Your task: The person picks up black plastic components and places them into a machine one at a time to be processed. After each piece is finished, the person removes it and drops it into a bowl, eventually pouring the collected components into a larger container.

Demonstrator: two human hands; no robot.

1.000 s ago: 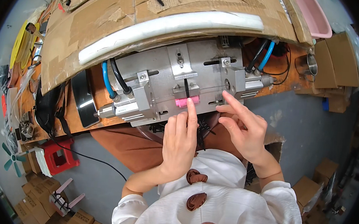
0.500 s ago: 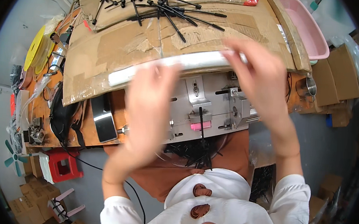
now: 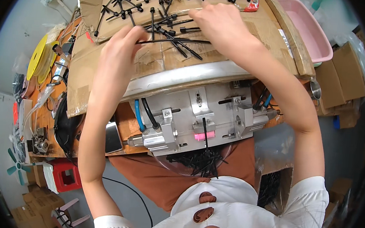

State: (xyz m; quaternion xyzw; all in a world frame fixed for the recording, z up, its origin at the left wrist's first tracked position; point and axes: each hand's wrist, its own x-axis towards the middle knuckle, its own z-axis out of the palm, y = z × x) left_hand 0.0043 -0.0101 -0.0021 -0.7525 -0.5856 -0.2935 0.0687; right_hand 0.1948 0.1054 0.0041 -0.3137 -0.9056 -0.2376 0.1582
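Observation:
Many thin black rods with thick end caps lie loose on a cardboard sheet. Over the sheet's left part, my left hand is closed, thumb and forefinger pinching the end of a long black rod. My right hand reaches over the pile with its fingers curled together; what they hold, if anything, is hidden. A white strip covers the sheet's near edge. Below it sits a metal fixture with a pink block and an upright black rod.
More black rods fill a clear bowl at my lap. A pink basin stands at the far right, a metal cup beside the sheet. On the left are a yellow spool, a black bag and a phone.
Both hands have moved away from the white strip, forward to the loose black rods. My left hand now pinches a rod, and more of the fixture has come into view.

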